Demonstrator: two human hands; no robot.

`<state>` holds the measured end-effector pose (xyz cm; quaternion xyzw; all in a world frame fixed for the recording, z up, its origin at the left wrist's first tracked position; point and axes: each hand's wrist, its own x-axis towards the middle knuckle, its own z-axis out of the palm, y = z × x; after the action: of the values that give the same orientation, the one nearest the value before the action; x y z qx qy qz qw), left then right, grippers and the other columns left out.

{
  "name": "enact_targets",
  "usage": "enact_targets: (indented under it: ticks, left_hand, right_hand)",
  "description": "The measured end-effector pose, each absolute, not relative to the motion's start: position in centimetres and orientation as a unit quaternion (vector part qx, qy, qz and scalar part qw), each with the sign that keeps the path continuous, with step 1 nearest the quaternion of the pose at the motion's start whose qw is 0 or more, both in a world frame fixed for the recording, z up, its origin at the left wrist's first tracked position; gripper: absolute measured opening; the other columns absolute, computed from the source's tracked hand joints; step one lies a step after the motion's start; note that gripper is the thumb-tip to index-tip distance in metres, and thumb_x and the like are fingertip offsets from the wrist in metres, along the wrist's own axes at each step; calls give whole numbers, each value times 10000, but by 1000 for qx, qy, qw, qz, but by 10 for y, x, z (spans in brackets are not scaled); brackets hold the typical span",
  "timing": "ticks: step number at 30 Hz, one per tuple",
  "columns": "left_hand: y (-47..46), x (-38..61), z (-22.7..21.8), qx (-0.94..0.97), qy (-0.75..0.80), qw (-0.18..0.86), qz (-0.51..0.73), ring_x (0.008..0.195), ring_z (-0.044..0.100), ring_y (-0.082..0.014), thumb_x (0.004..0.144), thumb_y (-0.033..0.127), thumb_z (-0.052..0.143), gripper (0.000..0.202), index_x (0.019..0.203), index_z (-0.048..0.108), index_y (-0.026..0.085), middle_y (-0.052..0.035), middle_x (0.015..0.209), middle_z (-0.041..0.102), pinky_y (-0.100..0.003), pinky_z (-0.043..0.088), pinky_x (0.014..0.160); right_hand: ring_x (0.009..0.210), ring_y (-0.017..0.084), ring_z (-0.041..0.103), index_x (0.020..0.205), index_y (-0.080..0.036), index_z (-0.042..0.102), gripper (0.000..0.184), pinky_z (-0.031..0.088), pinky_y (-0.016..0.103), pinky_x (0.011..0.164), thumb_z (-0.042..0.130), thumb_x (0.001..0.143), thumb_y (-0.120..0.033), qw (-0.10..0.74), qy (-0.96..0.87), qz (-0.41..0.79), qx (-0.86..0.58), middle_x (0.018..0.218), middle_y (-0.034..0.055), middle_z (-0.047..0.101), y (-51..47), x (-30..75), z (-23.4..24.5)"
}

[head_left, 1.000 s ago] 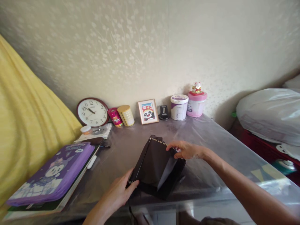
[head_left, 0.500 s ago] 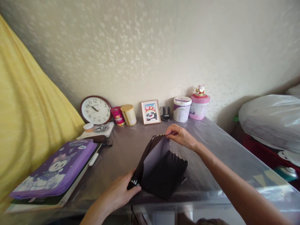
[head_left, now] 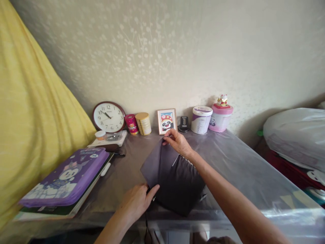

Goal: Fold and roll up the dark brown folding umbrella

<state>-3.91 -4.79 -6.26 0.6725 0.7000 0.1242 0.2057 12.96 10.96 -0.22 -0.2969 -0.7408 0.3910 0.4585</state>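
Note:
A black album or folder point(head_left: 179, 184) lies on the plastic-covered table point(head_left: 228, 162) in front of me. One grey page point(head_left: 157, 166) stands lifted over its left half. My right hand point(head_left: 177, 142) pinches that page's top corner. My left hand point(head_left: 138, 203) rests on the folder's near left corner, fingers curled against its edge. A thin black cord hangs off the table edge below my left hand.
A purple cartoon case point(head_left: 64, 179) lies on books at the left. Along the wall stand a round clock point(head_left: 108, 117), two tins point(head_left: 138, 124), a small picture frame point(head_left: 167, 121), a white tub point(head_left: 201, 119) and a pink tub point(head_left: 220, 117). Yellow cloth point(head_left: 30, 118) hangs at left.
My right hand has lifted the page from the folder's right side and swung it up and over to the left. The left hand stayed at the near corner.

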Motion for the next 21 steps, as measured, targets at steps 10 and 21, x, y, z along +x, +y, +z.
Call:
enact_targets:
  ticks: [10,21]
  left_hand:
    - [-47,-35,-58,654,720,227,51,400,568,-139,891,448,169,574,695,616,144,-64,545,615,-221,343,443]
    - [-46,-37,-55,644,719,257,46,367,570,-152,885,427,188,550,715,620,133,-75,489,604,-209,331,373]
  right_hand:
    - [820,139,638,945,-229,466,188,482,298,785,488,771,-160,451,-758,378,-283,814,-26,603,127,99,-41]
    - [960,144,583,1074,-204,429,415,451,317,862,486,702,-28,365,-839,276,-293,1070,48,533,125,88,-72]
